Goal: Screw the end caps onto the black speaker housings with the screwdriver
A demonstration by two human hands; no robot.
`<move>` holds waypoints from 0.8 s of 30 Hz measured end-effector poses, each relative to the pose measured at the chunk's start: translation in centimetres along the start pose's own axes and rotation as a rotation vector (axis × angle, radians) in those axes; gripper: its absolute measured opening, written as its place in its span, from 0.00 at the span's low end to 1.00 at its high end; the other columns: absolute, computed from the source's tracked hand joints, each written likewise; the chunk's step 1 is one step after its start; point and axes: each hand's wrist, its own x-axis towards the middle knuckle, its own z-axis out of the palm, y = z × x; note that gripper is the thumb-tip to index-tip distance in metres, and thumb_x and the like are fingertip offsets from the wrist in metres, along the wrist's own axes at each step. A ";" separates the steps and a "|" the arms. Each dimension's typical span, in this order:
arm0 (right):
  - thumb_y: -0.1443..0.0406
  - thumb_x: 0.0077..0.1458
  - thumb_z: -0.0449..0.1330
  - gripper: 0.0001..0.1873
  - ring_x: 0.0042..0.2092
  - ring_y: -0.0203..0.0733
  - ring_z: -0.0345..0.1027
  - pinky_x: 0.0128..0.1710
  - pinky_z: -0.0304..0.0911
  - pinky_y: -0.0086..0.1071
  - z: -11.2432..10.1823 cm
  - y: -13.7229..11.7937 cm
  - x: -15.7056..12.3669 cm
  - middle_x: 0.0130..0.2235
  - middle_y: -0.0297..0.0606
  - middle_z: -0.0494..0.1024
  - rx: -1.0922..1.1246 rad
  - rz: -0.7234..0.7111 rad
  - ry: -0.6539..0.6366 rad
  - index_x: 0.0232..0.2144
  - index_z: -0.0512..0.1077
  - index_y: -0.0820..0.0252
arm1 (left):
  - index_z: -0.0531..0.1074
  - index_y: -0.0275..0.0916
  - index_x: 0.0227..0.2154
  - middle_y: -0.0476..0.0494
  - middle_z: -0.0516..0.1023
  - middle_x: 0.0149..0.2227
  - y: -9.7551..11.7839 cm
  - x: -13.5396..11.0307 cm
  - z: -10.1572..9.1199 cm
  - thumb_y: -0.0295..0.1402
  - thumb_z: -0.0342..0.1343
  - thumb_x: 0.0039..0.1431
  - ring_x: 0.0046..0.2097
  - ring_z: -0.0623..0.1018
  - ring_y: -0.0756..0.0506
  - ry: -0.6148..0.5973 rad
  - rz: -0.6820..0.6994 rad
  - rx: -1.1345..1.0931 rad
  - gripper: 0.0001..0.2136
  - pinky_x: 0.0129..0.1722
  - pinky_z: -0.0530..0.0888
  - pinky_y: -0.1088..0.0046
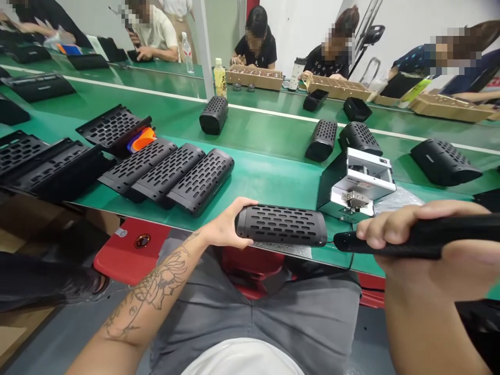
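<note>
A black slotted housing [283,225] lies lengthwise at the front edge of the green table. My left hand [230,224] grips its left end, thumb on the near side and fingers over the far side. My right hand [425,245] is wrapped round a black electric screwdriver [414,233], held level. The thin bit points left and meets the housing's right end, near its lower corner; whether it sits in a screw I cannot tell. Just behind stands a small silver and black screw feeder [357,185]. Three similar slotted housings [203,179] lie side by side to the left.
More black shells [113,127] lie at the left, one with an orange roll [141,139] beside it. Further housings [214,114] stand on the green conveyor [261,125]. Co-workers [255,41] sit opposite with cardboard trays [253,77]. A red stool [133,250] is below left.
</note>
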 end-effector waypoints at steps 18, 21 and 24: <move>0.50 0.49 0.82 0.17 0.17 0.41 0.65 0.18 0.73 0.39 1.6 1.7 1.8 0.19 0.28 0.73 -0.034 0.150 -0.182 0.30 0.82 0.50 | 0.65 0.44 0.73 0.34 0.73 0.69 -2.2 0.3 0.4 0.37 0.76 0.48 0.68 0.78 0.30 0.014 0.190 0.052 0.48 0.71 0.76 0.50; 0.52 0.51 0.82 0.16 0.17 0.41 0.65 0.19 0.72 0.39 1.3 1.9 1.6 0.19 0.29 0.73 -0.015 0.138 -0.241 0.30 0.82 0.51 | 0.65 0.44 0.73 0.34 0.73 0.69 -2.3 0.3 0.4 0.37 0.77 0.48 0.68 0.79 0.30 0.019 0.176 0.061 0.48 0.72 0.76 0.50; 0.53 0.51 0.81 0.16 0.18 0.41 0.66 0.20 0.72 0.40 0.9 2.0 1.4 0.20 0.29 0.73 -0.003 0.149 -0.288 0.31 0.82 0.51 | 0.65 0.44 0.73 0.34 0.73 0.70 -2.1 0.3 0.5 0.38 0.77 0.47 0.68 0.79 0.30 0.024 0.161 0.052 0.49 0.71 0.77 0.51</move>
